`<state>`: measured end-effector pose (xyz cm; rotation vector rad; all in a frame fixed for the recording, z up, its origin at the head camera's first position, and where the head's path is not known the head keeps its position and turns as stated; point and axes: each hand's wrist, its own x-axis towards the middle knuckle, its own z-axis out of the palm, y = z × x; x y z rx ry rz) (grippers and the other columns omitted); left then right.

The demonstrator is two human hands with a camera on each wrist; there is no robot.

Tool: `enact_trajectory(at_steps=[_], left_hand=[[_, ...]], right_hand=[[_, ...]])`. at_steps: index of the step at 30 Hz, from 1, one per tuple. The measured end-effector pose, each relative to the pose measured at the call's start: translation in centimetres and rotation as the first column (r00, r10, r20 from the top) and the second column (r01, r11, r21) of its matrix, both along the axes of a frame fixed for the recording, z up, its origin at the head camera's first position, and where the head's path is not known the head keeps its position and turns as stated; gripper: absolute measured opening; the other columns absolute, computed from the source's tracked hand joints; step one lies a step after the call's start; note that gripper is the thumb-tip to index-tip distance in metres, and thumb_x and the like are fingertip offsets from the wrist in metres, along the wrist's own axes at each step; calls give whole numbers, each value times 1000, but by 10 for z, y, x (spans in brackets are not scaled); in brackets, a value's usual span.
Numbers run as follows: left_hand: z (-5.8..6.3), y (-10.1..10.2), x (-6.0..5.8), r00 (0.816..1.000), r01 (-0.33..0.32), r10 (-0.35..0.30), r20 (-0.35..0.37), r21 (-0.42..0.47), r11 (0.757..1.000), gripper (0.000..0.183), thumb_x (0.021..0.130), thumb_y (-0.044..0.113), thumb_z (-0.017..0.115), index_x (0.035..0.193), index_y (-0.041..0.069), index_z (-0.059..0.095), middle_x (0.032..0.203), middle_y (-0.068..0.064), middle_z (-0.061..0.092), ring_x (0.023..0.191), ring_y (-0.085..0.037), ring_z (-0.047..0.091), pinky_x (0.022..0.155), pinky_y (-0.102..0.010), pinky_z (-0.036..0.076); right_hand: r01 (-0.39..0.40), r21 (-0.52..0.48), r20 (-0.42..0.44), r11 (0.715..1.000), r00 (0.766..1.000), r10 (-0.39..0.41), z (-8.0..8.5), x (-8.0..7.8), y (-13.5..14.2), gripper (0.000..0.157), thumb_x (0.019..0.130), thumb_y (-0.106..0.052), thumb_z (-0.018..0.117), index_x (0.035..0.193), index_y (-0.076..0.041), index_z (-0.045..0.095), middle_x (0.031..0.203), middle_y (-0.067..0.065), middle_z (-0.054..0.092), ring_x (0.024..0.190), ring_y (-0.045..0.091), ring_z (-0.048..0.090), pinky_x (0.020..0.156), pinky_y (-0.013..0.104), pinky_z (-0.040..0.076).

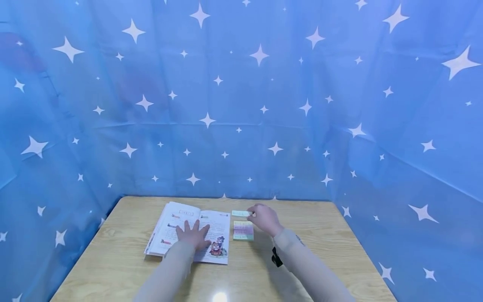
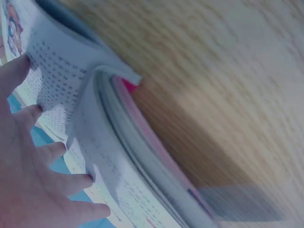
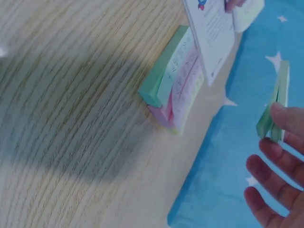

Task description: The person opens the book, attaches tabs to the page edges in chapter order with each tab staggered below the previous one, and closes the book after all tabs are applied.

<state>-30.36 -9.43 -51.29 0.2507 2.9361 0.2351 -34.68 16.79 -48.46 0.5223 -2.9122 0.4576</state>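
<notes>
An open book (image 1: 216, 222) with printed text and a cartoon drawing lies on the table. Across its pages near the spine rests my left hand (image 1: 193, 237), fingers spread. The left wrist view shows those fingertips (image 2: 83, 180) pressing the pages, which curve up along the fold. My right hand (image 1: 266, 219) pinches a small green sticky note pad (image 3: 278, 99) between thumb and fingers, beyond the other pads. Just right of the book sits a group of sticky note pads (image 1: 243, 230) in yellow, pink and green, bearing handwriting.
The wooden table (image 1: 320, 235) extends on both sides of the book. Behind and around it hangs a blue curtain (image 1: 234, 96) with white stars. A black strap piece (image 1: 276, 257) shows at the right wrist.
</notes>
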Motion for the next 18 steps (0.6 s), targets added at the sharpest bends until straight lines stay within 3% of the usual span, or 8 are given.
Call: enact_trajectory(at_steps=[6, 10, 15, 18], left_hand=[[5, 2, -11, 1000, 2, -1, -17, 20, 1000, 62, 80, 52, 52, 134, 25, 39, 140, -12, 29, 128, -41, 16, 93, -69, 3], [10, 5, -23, 993, 32, -24, -114, 67, 997, 59, 79, 50, 55, 130, 22, 45, 135, -10, 39, 125, -33, 28, 95, -66, 7], [18, 10, -36, 941, 168, -106, -323, 170, 971, 52, 80, 42, 60, 125, 18, 50, 124, -5, 51, 118, -25, 41, 99, -56, 20], [22, 11, -38, 919, 222, -135, -370, 205, 953, 53, 79, 45, 60, 125, 20, 50, 123, 0, 53, 116, -21, 44, 100, -47, 26]], right_hand=[[-5, -4, -6, 1000, 1000, 5, 4, 4, 0, 26, 79, -26, 64, 102, -13, 67, 93, 0, 63, 67, 6, 55, 52, 22, 44], [-15, 18, -6, 1000, 1000, 16, 8, 6, 0, 26, 80, -28, 64, 102, -15, 66, 94, -1, 63, 68, 5, 55, 53, 21, 45], [-12, 32, -12, 999, 1000, 12, 16, 10, -2, 26, 80, -30, 63, 103, -18, 66, 94, -4, 63, 70, 5, 55, 55, 22, 45], [-28, 32, -22, 999, 999, 28, 20, 13, -3, 26, 80, -30, 63, 103, -17, 66, 94, -4, 63, 71, 7, 57, 55, 24, 46]])
